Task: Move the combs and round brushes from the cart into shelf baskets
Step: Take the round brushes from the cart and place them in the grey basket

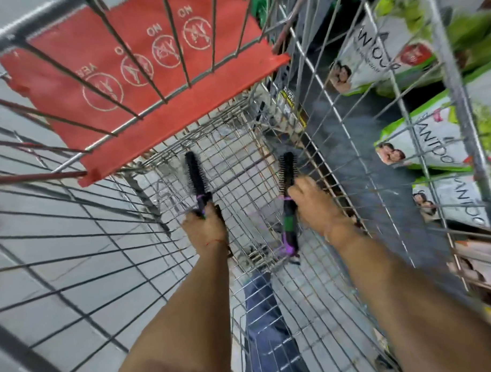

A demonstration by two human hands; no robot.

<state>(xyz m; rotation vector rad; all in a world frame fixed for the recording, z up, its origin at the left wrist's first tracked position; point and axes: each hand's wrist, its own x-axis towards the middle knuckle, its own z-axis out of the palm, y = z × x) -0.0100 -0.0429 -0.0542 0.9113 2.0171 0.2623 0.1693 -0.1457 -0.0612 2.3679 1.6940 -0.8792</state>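
Observation:
Both my arms reach down into a wire shopping cart [107, 246]. My left hand [205, 226] grips the handle of a black round brush [195, 173] with purple trim, its bristle head pointing away from me. My right hand [311, 203] holds a second black round brush [288, 173] just below its bristle head; its black, green and purple handle [290, 234] hangs down toward me. Both brushes are above the cart's wire floor [237, 158]. No comb shows in the cart.
The cart's red plastic child-seat flap [140, 86] hangs over the far end. To the right, through the cart's side wires, green and white packets [432, 140] lie stacked on low shelving. Grey floor tiles [61, 275] show on the left, and my blue trouser leg [260, 324] below.

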